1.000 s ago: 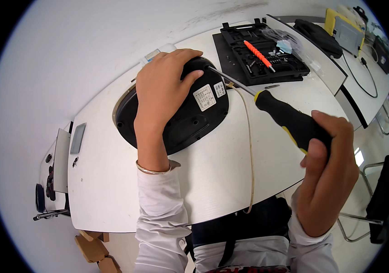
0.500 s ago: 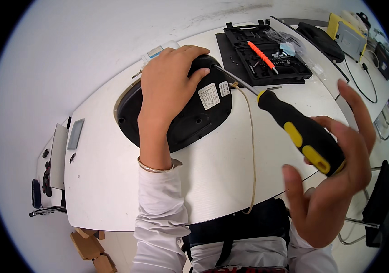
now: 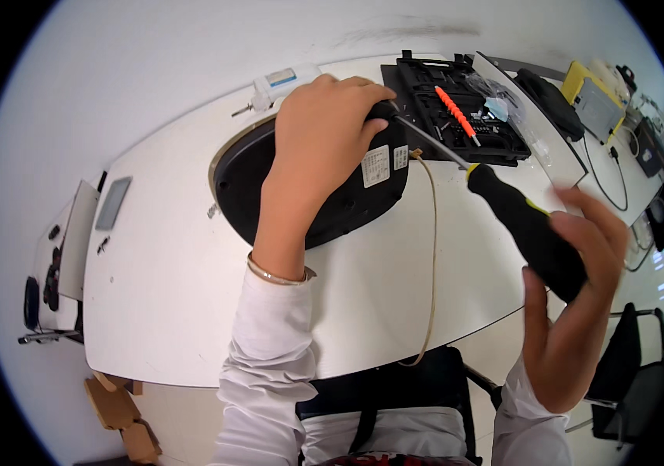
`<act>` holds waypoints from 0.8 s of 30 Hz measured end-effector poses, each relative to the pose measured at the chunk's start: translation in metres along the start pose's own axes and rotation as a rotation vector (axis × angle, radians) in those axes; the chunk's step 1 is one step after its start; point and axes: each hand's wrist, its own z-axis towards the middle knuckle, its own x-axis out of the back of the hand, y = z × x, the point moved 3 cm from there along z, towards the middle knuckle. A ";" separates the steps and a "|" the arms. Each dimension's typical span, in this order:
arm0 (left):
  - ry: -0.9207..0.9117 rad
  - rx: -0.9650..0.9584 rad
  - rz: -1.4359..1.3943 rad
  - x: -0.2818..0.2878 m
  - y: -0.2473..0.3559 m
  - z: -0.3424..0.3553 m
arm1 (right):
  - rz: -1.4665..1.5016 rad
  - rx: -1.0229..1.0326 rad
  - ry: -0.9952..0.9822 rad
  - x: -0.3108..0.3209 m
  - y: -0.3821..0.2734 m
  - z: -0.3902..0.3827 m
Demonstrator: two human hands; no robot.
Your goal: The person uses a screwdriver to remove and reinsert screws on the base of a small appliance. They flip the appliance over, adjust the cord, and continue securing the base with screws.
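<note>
A black oval appliance base (image 3: 347,213) with white labels lies underside up on the white table (image 3: 169,311). My left hand (image 3: 324,140) reaches across it, fingers wrapped over the far right rim and thumb bent near the screwdriver tip. In my right hand (image 3: 580,295) is a screwdriver (image 3: 522,221) with a thick black handle, gripped between thumb and fingers. Its long metal shaft slants up and left to the rim beside my left fingertips. My left hand hides the exact spot where the tip sits. A cream cable (image 3: 434,256) runs from the base toward me.
Behind on the right lies an opened black tool case (image 3: 503,136) with an orange flexible shaft (image 3: 456,113) across it. A white bottle-like item (image 3: 266,89) is beyond the base. At the left is a grey flat tray (image 3: 114,203). Cardboard boxes (image 3: 111,401) sit on the floor.
The screwdriver handle has turned, so its yellow patches no longer face up. My right fingers, spread before, have closed around it. The whole view has shifted slightly; my left hand still holds the rim.
</note>
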 end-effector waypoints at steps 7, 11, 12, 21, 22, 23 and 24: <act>0.033 0.027 -0.005 -0.008 -0.003 0.000 | -0.354 -0.214 -0.113 0.003 -0.013 0.009; 0.021 0.049 0.007 -0.011 -0.003 -0.002 | -0.273 -0.030 -0.098 0.001 -0.019 0.009; 0.018 0.055 0.014 -0.011 -0.004 -0.001 | -0.186 -0.088 -0.104 0.003 -0.025 0.006; -0.042 0.064 0.034 -0.015 -0.003 0.000 | -0.426 0.066 -0.049 0.004 -0.019 0.013; -0.052 0.073 0.044 -0.015 -0.004 -0.001 | -0.433 0.017 -0.073 0.002 -0.017 0.012; -0.060 0.074 0.047 -0.016 -0.003 0.000 | -0.448 -0.038 -0.094 0.003 -0.014 0.009; -0.050 0.071 0.035 -0.016 -0.003 0.001 | -0.464 -0.094 -0.114 0.003 -0.009 0.007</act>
